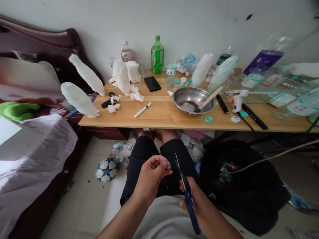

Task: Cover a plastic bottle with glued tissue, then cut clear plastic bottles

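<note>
Over my lap, my right hand point(195, 196) grips scissors point(184, 182) with dark blue handles. Their blades point up and away from me, slightly parted. Close to the blade tips, the fingers of my left hand point(153, 176) are pinched together. A small greyish, see-through bit shows at those fingertips, too small to name. Beyond my knees, the wooden table point(119, 118) carries a metal bowl point(179, 103) with a wooden-handled brush point(210, 98) leaning in it. White paper-covered bottle shapes point(121, 78) stand at the table's left.
A white glue gun point(237, 99) with its cord lies right of the bowl. A marker point(142, 110), a phone point(152, 83) and a green bottle point(157, 56) are on the table. A ball point(107, 170) rests on the floor left; a black bag point(246, 189) lies right.
</note>
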Demonstrator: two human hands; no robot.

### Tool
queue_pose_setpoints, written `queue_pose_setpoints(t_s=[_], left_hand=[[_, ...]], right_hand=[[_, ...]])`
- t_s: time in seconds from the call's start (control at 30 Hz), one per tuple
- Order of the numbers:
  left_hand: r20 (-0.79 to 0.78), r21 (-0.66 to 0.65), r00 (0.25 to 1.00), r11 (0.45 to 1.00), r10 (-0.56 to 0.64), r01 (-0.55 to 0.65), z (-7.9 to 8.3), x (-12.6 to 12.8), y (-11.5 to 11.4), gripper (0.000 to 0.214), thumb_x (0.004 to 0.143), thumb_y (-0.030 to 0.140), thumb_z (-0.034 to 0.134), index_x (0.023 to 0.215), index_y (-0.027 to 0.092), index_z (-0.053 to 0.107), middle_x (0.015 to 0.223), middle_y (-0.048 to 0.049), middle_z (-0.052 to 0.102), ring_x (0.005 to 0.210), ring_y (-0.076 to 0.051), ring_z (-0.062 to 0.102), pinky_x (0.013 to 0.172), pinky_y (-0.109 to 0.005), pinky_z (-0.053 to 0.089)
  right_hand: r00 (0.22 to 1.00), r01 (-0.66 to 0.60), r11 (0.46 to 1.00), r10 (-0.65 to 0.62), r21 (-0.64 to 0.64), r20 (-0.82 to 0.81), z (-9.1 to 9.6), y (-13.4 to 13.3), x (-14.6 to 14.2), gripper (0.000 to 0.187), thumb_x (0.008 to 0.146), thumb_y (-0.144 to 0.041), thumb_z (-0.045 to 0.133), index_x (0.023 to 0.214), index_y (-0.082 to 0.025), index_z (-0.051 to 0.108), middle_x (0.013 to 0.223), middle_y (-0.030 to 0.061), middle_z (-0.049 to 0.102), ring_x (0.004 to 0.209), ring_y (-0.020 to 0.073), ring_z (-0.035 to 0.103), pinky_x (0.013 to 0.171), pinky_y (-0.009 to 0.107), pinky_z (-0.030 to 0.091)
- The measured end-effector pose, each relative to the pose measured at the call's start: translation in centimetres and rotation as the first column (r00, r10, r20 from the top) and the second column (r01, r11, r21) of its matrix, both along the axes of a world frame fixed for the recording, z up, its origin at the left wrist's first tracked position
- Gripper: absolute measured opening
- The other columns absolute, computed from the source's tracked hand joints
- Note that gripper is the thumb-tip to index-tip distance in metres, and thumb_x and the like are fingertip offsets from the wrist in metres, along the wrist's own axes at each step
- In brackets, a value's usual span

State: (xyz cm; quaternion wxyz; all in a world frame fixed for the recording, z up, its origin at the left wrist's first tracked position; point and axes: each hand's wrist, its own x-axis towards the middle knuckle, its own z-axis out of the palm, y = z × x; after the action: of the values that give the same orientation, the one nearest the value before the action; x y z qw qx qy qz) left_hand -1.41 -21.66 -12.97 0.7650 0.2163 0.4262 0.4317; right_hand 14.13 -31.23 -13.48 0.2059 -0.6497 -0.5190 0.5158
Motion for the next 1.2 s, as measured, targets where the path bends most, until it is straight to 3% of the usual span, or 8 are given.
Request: queue_pose_setpoints(t_s=[0.13, 0.5, 0.67, 0.93, 1.2], left_hand=[[0.001, 0.013, 1.000, 1.000, -0.010, 0.010, -0.4, 0.5, -0.3, 0.024, 0.066, 0.024, 0.085, 0.075, 0.013, 0.065, 0.069, -0.0003, 0.064, 0.064, -0.009, 0.059, 0.065, -0.022, 0.051], [0.029, 0.049, 0.999, 0.998, 0.044, -0.046, -0.9, 1.2, -0.9, 0.022, 0.067, 0.020, 0.082, 0.073, 0.016, 0.061, 0.070, 0.0023, 0.062, 0.065, -0.009, 0.055, 0.065, -0.021, 0.046], [0.029, 0.070, 0.998, 0.996, 0.057, -0.059, -0.9, 1.4, -0.9, 0.021, 0.069, 0.019, 0.081, 0.075, 0.017, 0.062, 0.071, 0.0029, 0.061, 0.065, -0.009, 0.055, 0.066, -0.021, 0.045], [0.001, 0.041, 0.999, 0.998, 0.053, -0.053, -0.3, 1.3, -0.6, 0.026, 0.063, 0.024, 0.086, 0.075, 0.016, 0.063, 0.069, 0.0029, 0.062, 0.063, -0.009, 0.056, 0.064, -0.021, 0.047], [-0.083, 0.049, 0.995, 0.997, -0.062, 0.066, 0.0, 0.1, 0.3, 0.023, 0.064, 0.025, 0.085, 0.073, 0.014, 0.067, 0.069, 0.0002, 0.066, 0.061, -0.008, 0.058, 0.062, -0.020, 0.048]], right_hand=[[0.994, 0.059, 0.997, -0.055, -0.040, 0.096, -0.3, 0.3, -0.9, 0.025, 0.077, -0.032, 0.061, 0.096, -0.023, 0.048, 0.099, 0.0056, 0.062, 0.094, 0.0222, 0.060, 0.087, 0.034, 0.045], [0.989, 0.040, 0.999, -0.037, -0.019, 0.141, -0.3, 0.4, -0.9, 0.023, 0.082, -0.042, 0.059, 0.091, -0.023, 0.051, 0.095, 0.0044, 0.066, 0.086, 0.0209, 0.062, 0.079, 0.030, 0.045], [0.989, 0.039, 0.999, -0.039, 0.009, 0.139, -0.5, 0.3, -0.8, 0.016, 0.084, -0.039, 0.057, 0.088, -0.024, 0.051, 0.089, 0.0027, 0.067, 0.082, 0.0199, 0.063, 0.074, 0.029, 0.045], [0.980, 0.030, 0.997, -0.042, 0.066, 0.193, -1.4, 0.2, -0.5, 0.035, 0.087, -0.059, 0.051, 0.086, -0.023, 0.051, 0.085, 0.0058, 0.068, 0.078, 0.0220, 0.064, 0.072, 0.031, 0.045], [0.941, -0.042, 0.995, 0.010, 0.087, 0.339, -1.4, 0.3, 0.3, 0.041, 0.088, -0.065, 0.046, 0.077, -0.025, 0.047, 0.072, 0.0037, 0.066, 0.066, 0.0214, 0.062, 0.062, 0.029, 0.041]])
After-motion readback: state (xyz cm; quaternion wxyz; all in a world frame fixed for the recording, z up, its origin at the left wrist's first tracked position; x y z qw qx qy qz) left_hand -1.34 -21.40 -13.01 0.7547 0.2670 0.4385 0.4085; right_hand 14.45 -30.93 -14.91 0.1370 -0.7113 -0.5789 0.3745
